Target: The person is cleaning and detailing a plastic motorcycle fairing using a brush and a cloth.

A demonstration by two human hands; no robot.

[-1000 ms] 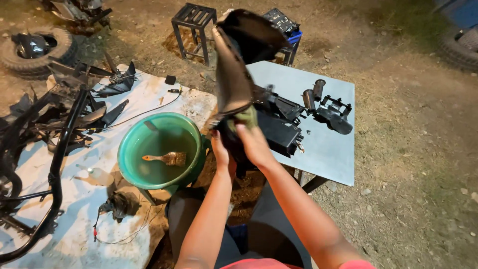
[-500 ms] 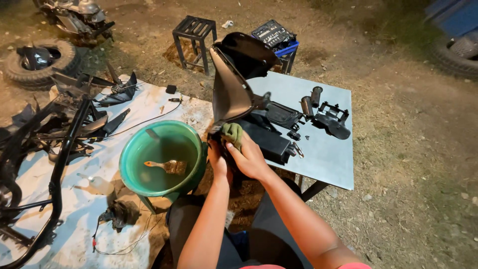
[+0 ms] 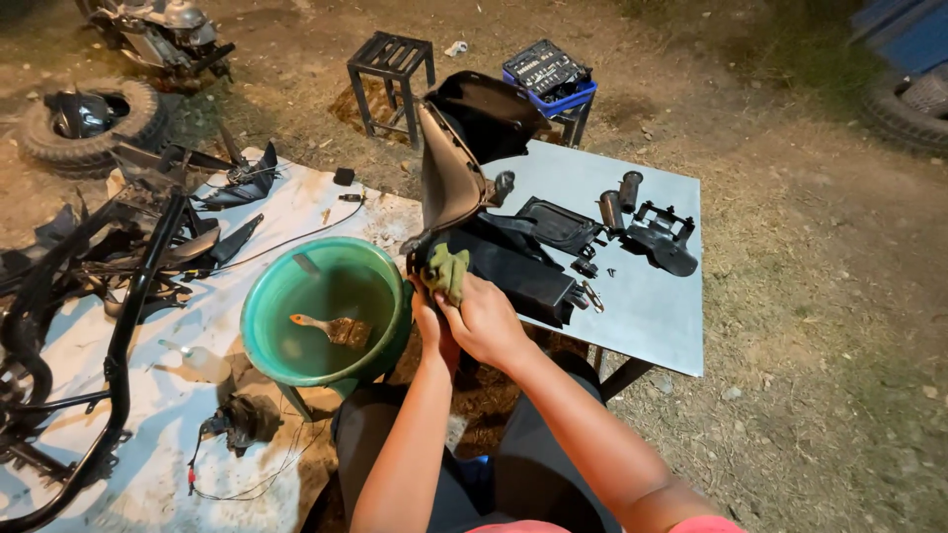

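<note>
Camera: one, worn on the person's head.
Facing: steeply down and forward, over both forearms to the hands (image 3: 464, 316).
Nearness: close to the hands; the table (image 3: 642, 316) and basin (image 3: 326, 316) lie within arm's reach.
Reach: takes in the sheet (image 3: 197, 326) at left, the stool (image 3: 392, 61) and dirt beyond.

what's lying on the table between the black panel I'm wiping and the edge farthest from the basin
Head view: small black parts on the grey table: a flat cover, two grips, a bracket, beyond the black panel.
</note>
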